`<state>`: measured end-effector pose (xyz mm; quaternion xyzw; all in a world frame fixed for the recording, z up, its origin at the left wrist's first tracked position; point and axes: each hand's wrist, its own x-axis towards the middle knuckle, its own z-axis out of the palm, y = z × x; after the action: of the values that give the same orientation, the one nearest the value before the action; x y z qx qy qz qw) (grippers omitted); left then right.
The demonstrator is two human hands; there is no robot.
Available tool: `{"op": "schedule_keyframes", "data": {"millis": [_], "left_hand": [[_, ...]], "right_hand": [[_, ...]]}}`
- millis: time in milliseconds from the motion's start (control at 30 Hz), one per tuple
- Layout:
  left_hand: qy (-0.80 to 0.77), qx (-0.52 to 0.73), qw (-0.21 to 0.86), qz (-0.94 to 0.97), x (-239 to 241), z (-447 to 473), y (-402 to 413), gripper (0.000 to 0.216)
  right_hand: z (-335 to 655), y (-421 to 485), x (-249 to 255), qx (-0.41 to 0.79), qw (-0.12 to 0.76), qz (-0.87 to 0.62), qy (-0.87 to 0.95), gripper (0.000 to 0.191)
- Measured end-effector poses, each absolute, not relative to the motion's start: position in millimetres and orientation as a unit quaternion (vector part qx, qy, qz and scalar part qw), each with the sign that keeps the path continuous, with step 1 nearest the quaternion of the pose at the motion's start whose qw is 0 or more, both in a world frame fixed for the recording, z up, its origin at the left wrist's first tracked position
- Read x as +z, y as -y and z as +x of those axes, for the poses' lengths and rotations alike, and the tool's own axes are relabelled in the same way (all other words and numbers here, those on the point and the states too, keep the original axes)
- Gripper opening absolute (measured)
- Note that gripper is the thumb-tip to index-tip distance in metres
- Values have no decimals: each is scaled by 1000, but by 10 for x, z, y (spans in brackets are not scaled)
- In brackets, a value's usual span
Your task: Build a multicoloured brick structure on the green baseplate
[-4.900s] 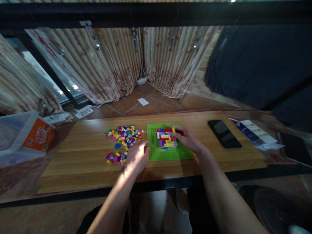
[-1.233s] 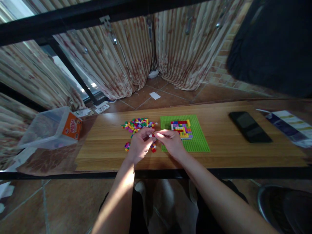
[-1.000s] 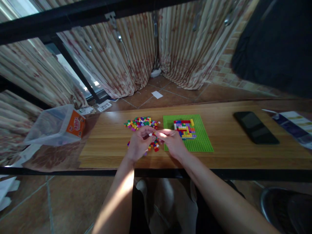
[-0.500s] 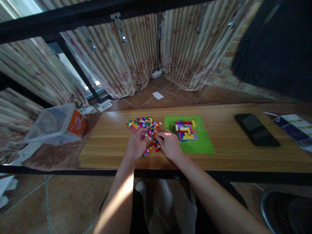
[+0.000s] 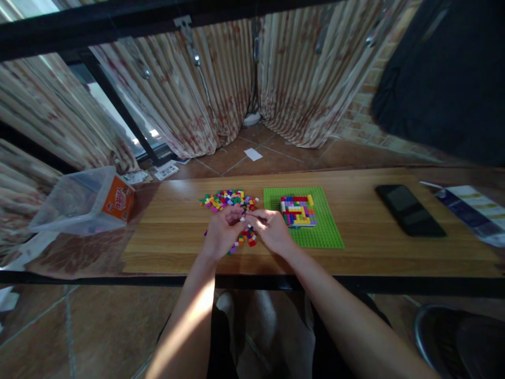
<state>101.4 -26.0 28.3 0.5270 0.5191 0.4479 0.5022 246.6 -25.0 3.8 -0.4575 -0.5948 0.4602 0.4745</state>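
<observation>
Over a pile of small coloured toy bricks (image 5: 232, 199), my two hands meet at the fingertips. My left hand (image 5: 223, 231) is closed in a pinch, with a small whitish toy brick (image 5: 242, 218) at its fingertips. Thumb and fingers of my right hand (image 5: 272, 230) are pinched together right beside it; what they hold, if anything, is too small to make out. To the right lies a green studded baseplate (image 5: 329, 229). On it stands a low rectangular build of multicoloured bricks (image 5: 299, 212), with a yellow piece at its far right corner.
The wooden table (image 5: 185, 221) carries a black phone-like device (image 5: 410, 210) and, at the far right, a printed packet (image 5: 469, 210). Left of the table stands a clear plastic bin (image 5: 74, 205) with an orange label. Curtains and a dark hanging cloth are beyond.
My right hand's fingertips have come up from the pile to meet those of my left hand. The view has shifted slightly. The build on the baseplate looks the same.
</observation>
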Motion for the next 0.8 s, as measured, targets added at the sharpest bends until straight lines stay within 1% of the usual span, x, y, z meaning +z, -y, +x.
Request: {"op": "schedule_keyframes", "data": {"millis": [200, 300, 367, 433, 533, 567, 667, 800], "left_hand": [[-508, 442, 508, 537, 354, 987, 295, 28], [-500, 438, 512, 544, 398, 974, 325, 26], [-495, 436, 516, 547, 416, 961, 335, 26], [-498, 434, 511, 550, 418, 945, 331, 23], [-519, 441, 474, 559, 393, 925, 302, 17], [-528, 443, 459, 560, 378, 921, 291, 16], [-548, 445, 428, 565, 323, 924, 263, 13], [-564, 437, 397, 578, 252, 927, 233, 12]], "right_hand": [[2482, 260, 94, 549, 484, -444, 517, 40], [2470, 267, 73, 588, 488, -443, 469, 43], [2466, 264, 46, 588, 483, -455, 462, 43], [2467, 260, 18, 539, 481, -483, 495, 36], [2464, 267, -6, 387, 466, -528, 596, 16], [2458, 274, -8, 338, 450, -535, 631, 12], [2425, 297, -5, 252, 392, -541, 700, 15], [2387, 295, -13, 220, 359, -546, 724, 19]]}}
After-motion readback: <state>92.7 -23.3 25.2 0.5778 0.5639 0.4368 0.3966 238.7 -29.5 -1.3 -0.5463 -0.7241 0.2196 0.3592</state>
